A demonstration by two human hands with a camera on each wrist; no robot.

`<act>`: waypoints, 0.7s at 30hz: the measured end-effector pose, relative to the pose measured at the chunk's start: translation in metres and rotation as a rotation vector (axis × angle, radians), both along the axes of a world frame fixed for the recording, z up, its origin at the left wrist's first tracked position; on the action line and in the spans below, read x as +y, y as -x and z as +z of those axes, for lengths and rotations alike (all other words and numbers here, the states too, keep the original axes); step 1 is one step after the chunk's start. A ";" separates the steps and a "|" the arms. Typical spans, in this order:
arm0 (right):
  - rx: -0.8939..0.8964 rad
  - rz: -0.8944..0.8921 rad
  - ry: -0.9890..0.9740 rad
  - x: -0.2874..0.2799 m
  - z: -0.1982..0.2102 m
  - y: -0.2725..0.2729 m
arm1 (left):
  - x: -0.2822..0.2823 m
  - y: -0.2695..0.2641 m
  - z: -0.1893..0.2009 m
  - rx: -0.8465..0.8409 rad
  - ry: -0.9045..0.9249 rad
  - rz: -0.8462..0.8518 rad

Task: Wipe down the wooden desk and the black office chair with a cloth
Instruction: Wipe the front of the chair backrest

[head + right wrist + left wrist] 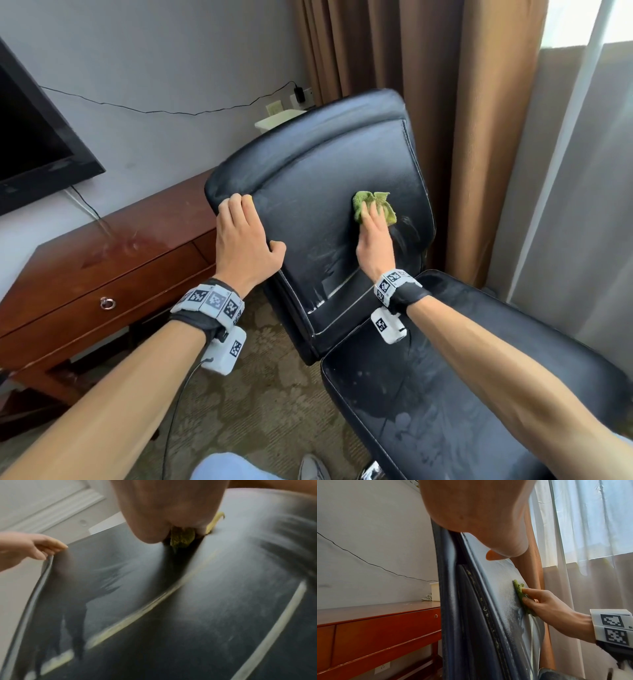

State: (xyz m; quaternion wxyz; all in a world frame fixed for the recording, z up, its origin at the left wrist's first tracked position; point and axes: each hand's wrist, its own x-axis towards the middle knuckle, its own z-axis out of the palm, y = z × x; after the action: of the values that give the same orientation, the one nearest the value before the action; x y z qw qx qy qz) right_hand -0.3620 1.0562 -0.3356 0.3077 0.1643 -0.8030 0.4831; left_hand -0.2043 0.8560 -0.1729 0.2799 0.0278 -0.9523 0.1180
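Black leather office chair (pixel 329 205) stands beside the reddish-brown wooden desk (pixel 113 260), its backrest dusty and streaked. Right hand (pixel 375 240) presses a crumpled green cloth (pixel 375 205) flat against the backrest's right part, fingers extended over it. Left hand (pixel 245 246) grips the backrest's left edge, fingers curled around it, thumb on the front
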 end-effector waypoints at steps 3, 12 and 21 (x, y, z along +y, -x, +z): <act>0.072 -0.010 -0.130 0.025 -0.010 0.010 | 0.000 0.000 0.000 0.001 0.006 -0.009; -0.256 -0.220 0.247 0.061 -0.058 0.032 | -0.001 0.003 -0.001 0.001 0.019 -0.001; -0.670 -0.291 0.483 0.037 -0.066 -0.005 | 0.001 0.002 -0.003 0.004 -0.001 0.004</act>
State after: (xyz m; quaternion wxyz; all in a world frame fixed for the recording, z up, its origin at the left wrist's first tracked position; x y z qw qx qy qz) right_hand -0.3571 1.0933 -0.4014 0.1250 -0.1931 -0.7373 0.6352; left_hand -0.2059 0.8570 -0.1763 0.2815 0.0303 -0.9518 0.1183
